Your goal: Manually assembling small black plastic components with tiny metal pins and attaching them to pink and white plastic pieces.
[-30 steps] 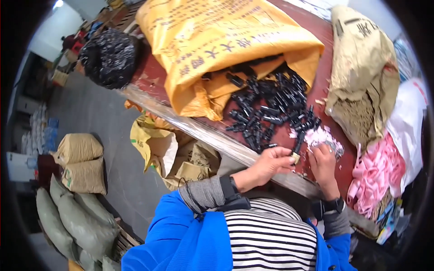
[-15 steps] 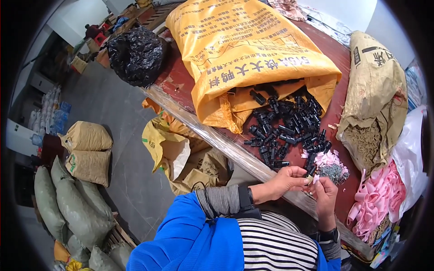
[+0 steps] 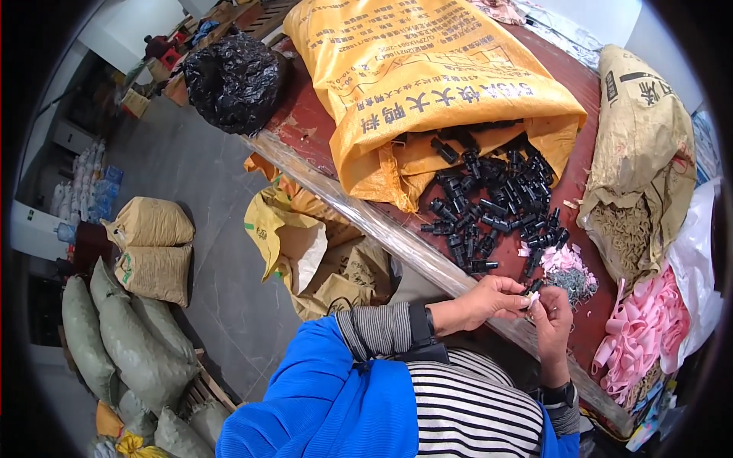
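Observation:
Close together over the table's front edge, my hands are both closed, fingertips nearly meeting. My left hand (image 3: 486, 301) pinches a small black plastic fitting (image 3: 535, 288), its far end showing past the fingers. A small pale pink piece (image 3: 533, 298) sits at the fittings's near end, between the fingertips of my right hand (image 3: 553, 327). How the two pieces join is too small to tell. Just beyond lie a heap of pale pink pieces (image 3: 560, 258) and a clump of small grey bits (image 3: 574, 285). Black plastic fittings (image 3: 492, 206) spill from the orange woven sack (image 3: 466, 84).
A black plastic bag (image 3: 235, 82) sits at the table's left edge. On the right are a tan sack (image 3: 645, 145), pink straps (image 3: 641, 328) and a white plastic bag (image 3: 696, 263). Open sacks (image 3: 305, 248) stand below the table; full green sacks (image 3: 141, 336) lie at left.
The view has shifted slightly. My right fingers have curled closer to the left fingertips, and the pink piece now sits against the fitting's end. The heaps look the same.

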### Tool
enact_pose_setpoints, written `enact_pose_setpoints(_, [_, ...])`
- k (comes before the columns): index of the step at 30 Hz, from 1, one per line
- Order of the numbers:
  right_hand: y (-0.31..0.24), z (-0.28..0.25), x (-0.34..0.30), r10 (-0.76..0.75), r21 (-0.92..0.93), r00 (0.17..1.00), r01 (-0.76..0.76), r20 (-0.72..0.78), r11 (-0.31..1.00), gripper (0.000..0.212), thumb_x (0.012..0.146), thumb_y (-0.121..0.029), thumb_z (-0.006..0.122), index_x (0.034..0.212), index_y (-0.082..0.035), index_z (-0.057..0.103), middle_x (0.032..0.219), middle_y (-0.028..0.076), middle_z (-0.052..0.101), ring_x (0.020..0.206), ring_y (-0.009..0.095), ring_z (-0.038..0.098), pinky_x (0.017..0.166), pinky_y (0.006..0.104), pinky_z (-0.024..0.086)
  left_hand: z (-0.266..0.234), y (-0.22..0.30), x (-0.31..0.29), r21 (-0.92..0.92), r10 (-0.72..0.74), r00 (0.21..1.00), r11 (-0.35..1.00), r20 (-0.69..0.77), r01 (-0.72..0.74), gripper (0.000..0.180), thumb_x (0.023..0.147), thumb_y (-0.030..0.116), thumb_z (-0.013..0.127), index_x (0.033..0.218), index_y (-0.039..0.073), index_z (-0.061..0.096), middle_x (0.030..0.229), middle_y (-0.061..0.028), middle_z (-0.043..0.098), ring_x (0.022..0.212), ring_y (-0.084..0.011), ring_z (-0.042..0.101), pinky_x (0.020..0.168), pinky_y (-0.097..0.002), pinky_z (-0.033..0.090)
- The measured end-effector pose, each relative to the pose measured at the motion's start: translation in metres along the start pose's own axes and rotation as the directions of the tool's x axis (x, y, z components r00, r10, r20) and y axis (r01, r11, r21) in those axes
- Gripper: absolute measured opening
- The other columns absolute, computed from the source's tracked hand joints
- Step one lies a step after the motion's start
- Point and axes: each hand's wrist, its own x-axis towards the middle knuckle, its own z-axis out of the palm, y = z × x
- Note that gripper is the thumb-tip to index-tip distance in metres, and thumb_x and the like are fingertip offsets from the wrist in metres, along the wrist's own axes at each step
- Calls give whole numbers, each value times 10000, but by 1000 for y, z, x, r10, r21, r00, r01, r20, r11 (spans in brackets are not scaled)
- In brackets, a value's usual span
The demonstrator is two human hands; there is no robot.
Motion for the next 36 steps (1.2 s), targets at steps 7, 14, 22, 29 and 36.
enact_pose_setpoints(7, [-13,-2,1,-366,-571,919,380,145,728,208,711,-37,575,914,6,565,979,125,468,891,210,475,743,283,398,0,-16,7,-50,-68,990,996,122,75,259,821,197,547,1016,27,538,916,-39,584,780,-103,570,705,-232,480])
enact_pose_setpoints(14, [-2,-17,4,-425,-568,883,456,197,685,287,670,-116,630,937,-22,578,1002,120,485,920,263,466,758,342,391,11,1,6,34,-84,996,996,-3,84,263,829,159,519,1029,-12,501,927,-86,583,811,-150,590,692,-249,502])
enact_pose_setpoints(22, [15,-120,-40,-438,-901,856,-72,-277,428,291,694,-91,611,969,-16,549,957,126,506,892,262,500,766,326,404,6,2,16,74,-96,994,993,46,93,255,849,183,482,963,-44,513,809,-124,590,670,-134,597,592,-192,508])
enact_pose_setpoints(29, [38,-162,-86,-254,-869,832,-456,-493,194,370,717,-148,588,1056,-27,503,960,142,495,910,290,494,805,346,389,1,-3,19,51,-91,987,995,130,85,235,841,157,502,982,-31,517,830,-127,596,676,-146,596,584,-210,508])
enact_pose_setpoints(36, [39,-179,-86,-343,-891,855,-252,-388,378,377,727,-110,588,1078,-17,489,1007,119,505,924,244,505,805,318,406,9,1,20,43,-114,987,993,112,110,223,840,151,508,985,-18,508,858,-123,591,695,-156,600,592,-212,509])
